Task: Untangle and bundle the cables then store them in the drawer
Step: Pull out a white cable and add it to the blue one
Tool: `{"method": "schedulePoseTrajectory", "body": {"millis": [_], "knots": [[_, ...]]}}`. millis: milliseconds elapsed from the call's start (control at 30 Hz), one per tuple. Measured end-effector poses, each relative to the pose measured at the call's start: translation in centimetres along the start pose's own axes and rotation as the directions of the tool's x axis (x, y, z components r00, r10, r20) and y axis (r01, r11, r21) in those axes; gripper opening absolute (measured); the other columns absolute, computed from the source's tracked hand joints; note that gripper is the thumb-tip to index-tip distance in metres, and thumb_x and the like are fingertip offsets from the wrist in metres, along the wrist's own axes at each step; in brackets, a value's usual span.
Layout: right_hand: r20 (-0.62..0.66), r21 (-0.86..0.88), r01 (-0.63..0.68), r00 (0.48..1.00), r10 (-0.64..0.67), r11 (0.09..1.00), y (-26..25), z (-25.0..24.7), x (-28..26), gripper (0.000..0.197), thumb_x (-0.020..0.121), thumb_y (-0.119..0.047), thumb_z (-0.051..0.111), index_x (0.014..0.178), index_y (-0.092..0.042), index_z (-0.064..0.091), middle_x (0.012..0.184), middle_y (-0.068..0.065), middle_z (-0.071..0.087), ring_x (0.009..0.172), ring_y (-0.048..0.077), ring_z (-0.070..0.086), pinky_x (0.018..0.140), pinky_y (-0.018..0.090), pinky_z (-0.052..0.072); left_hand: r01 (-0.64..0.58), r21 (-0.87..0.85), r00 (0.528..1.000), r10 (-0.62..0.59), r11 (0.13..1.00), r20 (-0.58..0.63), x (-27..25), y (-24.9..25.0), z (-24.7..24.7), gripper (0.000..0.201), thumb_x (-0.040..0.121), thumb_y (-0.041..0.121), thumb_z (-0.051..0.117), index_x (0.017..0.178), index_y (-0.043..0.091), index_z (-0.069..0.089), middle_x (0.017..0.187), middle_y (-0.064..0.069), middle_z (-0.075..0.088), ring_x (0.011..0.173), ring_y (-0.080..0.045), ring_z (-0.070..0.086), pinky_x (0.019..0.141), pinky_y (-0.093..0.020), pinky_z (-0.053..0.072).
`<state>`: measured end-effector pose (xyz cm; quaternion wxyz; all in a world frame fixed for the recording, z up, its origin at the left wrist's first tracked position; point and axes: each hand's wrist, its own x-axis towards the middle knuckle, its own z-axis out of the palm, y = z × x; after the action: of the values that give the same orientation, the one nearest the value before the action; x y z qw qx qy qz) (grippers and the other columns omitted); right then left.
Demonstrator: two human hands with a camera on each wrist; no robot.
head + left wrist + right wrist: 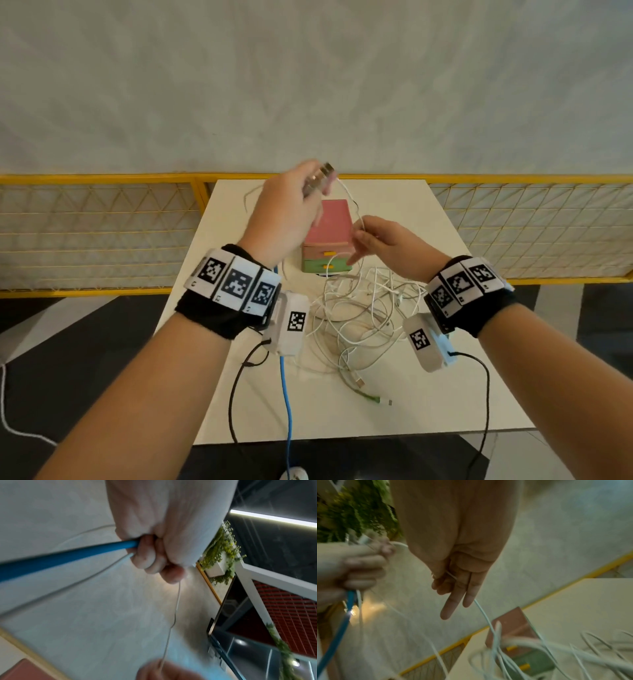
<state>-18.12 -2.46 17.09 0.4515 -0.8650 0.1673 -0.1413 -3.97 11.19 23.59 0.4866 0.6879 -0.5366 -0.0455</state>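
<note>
My left hand is raised above the small drawer box and grips several cable ends, with silver plugs sticking out. In the left wrist view its fingers curl round a blue cable and thin white ones. The blue cable hangs down to the table's front edge. My right hand pinches a thin white cable between thumb and forefinger, its other fingers straight. A tangle of white cables lies in front of the box.
The box has a pink top and two shut drawers, pink and green, with yellow handles. It stands mid-way on a white table. A green-tipped cable end lies near the front. A yellow mesh fence runs behind.
</note>
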Motion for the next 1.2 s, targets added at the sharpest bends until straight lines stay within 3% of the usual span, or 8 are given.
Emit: {"method": "schedulePoseTrajectory", "body": {"millis": [167,333,500,700,800,967,1067,1200], "knots": [[-0.039,0.117,-0.076,0.996,0.081,0.99,0.9,0.6,-0.6,0.028,0.103,-0.013,0.032,0.086,-0.004,0.053,0.067,0.005,0.046,0.061,0.011,0.055,0.081,0.034,0.058,0.057,0.022,0.977,-0.051,0.998,-0.206,1.3,-1.1,-1.7,0.016,0.101,0.017,0.047,0.093,0.021,0.06,0.06,0.008,0.059,0.041,0.0,0.052,0.053,-0.013,0.038],[-0.109,-0.112,0.08,0.99,-0.093,0.99,-1.3,-0.9,0.6,0.027,0.101,-0.027,0.039,0.086,-0.017,0.058,0.074,-0.017,0.061,0.077,0.008,0.064,0.09,0.044,0.053,-0.014,0.113,0.997,0.005,0.994,0.079,0.2,-0.5,-0.1,0.049,0.101,0.024,0.048,0.148,0.035,0.035,0.074,0.002,0.07,0.062,-0.013,0.067,0.072,-0.018,0.051],[-0.162,-0.359,0.18,0.954,-0.251,0.916,-4.3,-2.5,0.8,0.028,0.101,-0.024,0.04,0.092,-0.01,0.062,0.073,-0.009,0.058,0.072,0.002,0.055,0.065,0.014,0.041,-0.05,0.203,0.99,0.021,0.978,0.142,0.4,-0.4,0.8,0.026,0.1,0.033,0.048,0.085,0.015,0.058,0.069,-0.007,0.065,0.059,-0.025,0.061,0.063,-0.042,0.051],[-0.064,-0.209,-0.004,0.998,-0.009,0.978,-3.5,-2.8,-1.9,0.024,0.101,-0.023,0.038,0.098,-0.013,0.06,0.084,0.002,0.065,0.067,0.022,0.07,0.065,0.04,0.056,0.036,0.014,0.995,-0.037,0.999,0.089,0.2,0.8,-1.3,0.034,0.099,0.032,0.053,0.079,0.006,0.06,0.04,0.004,0.048,0.032,-0.007,0.042,0.046,-0.013,0.034],[-0.069,-0.087,0.046,0.996,-0.052,0.995,-5.4,-2.3,-3.8,0.017,0.096,-0.018,0.051,0.112,-0.023,0.055,0.091,0.001,0.067,0.048,0.021,0.063,0.042,0.027,0.047,0.042,0.041,0.971,-0.051,0.998,0.236,-0.7,1.7,-0.4,0.031,0.099,0.031,0.052,0.076,0.012,0.06,0.037,0.009,0.049,0.034,-0.004,0.042,0.048,-0.018,0.037],[-0.155,-0.125,0.09,0.982,-0.109,0.988,-7.7,-2.6,-6.6,0.019,0.096,-0.024,0.052,0.115,-0.023,0.052,0.071,-0.002,0.072,0.04,0.023,0.055,0.045,0.024,0.045,0.089,-0.101,0.97,-0.063,0.991,0.235,-2.9,3.0,1.3,0.02,0.092,0.028,0.065,0.109,0.019,0.06,0.069,0.018,0.063,0.055,0.004,0.056,0.058,-0.016,0.043],[0.013,-0.232,0.058,0.998,-0.056,0.971,-8.3,-2.9,-9.5,0.01,0.096,-0.022,0.05,0.102,-0.024,0.058,0.067,-0.007,0.072,0.042,0.017,0.058,0.047,0.024,0.047,0.106,-0.227,0.994,-0.094,0.968,0.06,-3.7,3.5,0.9,0.021,0.094,0.027,0.063,0.113,0.019,0.06,0.072,0.015,0.058,0.052,0.001,0.051,0.054,-0.015,0.042],[0.375,-0.224,0.059,0.927,0.03,0.973,-8.8,-1.8,-13.2,0.01,0.095,-0.021,0.052,0.095,-0.019,0.063,0.064,-0.004,0.07,0.05,0.014,0.063,0.055,0.015,0.046,0.229,-0.383,0.965,-0.156,0.895,0.212,-5.1,5.2,0.7,0.044,0.104,0.035,0.038,0.079,0.009,0.064,0.045,0.01,0.03,0.036,-0.007,0.024,0.04,-0.017,0.023]]}}
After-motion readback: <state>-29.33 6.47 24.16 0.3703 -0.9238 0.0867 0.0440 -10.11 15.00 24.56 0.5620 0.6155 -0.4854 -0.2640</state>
